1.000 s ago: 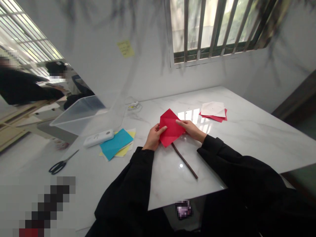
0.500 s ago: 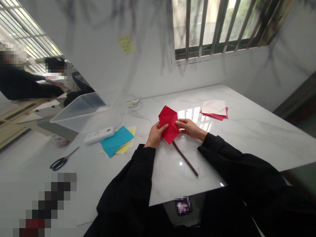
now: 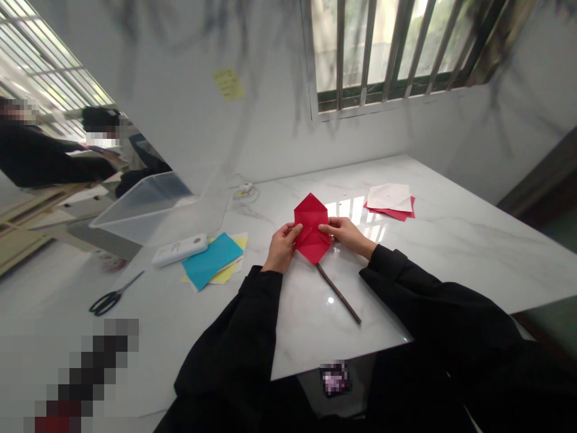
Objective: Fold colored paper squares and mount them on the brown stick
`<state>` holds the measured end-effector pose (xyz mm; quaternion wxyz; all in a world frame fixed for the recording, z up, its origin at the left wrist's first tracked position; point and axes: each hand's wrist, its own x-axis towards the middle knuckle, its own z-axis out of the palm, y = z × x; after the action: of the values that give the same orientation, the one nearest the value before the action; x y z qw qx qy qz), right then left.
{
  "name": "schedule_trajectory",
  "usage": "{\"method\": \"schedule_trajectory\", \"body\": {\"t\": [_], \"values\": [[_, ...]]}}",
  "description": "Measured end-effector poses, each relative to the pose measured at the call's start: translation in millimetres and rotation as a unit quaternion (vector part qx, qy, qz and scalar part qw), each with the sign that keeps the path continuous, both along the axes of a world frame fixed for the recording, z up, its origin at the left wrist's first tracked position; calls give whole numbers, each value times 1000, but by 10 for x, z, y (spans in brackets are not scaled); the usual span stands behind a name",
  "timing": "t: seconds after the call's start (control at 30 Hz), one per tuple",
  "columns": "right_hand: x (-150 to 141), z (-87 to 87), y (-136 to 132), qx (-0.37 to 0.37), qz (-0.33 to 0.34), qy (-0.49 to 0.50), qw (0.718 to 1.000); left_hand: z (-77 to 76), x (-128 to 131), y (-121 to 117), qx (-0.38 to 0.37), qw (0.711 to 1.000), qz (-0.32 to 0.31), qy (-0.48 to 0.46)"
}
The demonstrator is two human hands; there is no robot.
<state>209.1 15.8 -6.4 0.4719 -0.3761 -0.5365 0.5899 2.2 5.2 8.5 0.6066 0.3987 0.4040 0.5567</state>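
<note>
A red sheet of folded paper is held up above the table, with creases across its face and pointed top and bottom corners. My left hand grips its left edge, thumb on the front. On the right edge, my right hand pinches the paper between thumb and fingers. Beneath the paper's lower point a thin brown stick lies slanting across the tabletop; its upper end is hidden behind the paper.
White marbled table. Back right: white paper over red sheets. To the left lie blue paper on yellow sheets, a white device, black scissors and a clear plastic bin. Two people sit beyond.
The red paper has turned slightly to stand more upright and shifted a little right. My left thumb has slid toward the paper's left edge, showing more of the creased middle.
</note>
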Motion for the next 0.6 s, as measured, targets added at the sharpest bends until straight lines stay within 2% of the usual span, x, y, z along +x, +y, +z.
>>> {"method": "schedule_trajectory", "body": {"t": [0.33, 0.6], "values": [[-4, 47, -45, 23, 2, -69, 997, -75, 44, -12, 32, 998, -24, 54], [-5, 52, -49, 12, -3, -53, 999, -54, 60, -37, 38, 995, -43, 80]]}}
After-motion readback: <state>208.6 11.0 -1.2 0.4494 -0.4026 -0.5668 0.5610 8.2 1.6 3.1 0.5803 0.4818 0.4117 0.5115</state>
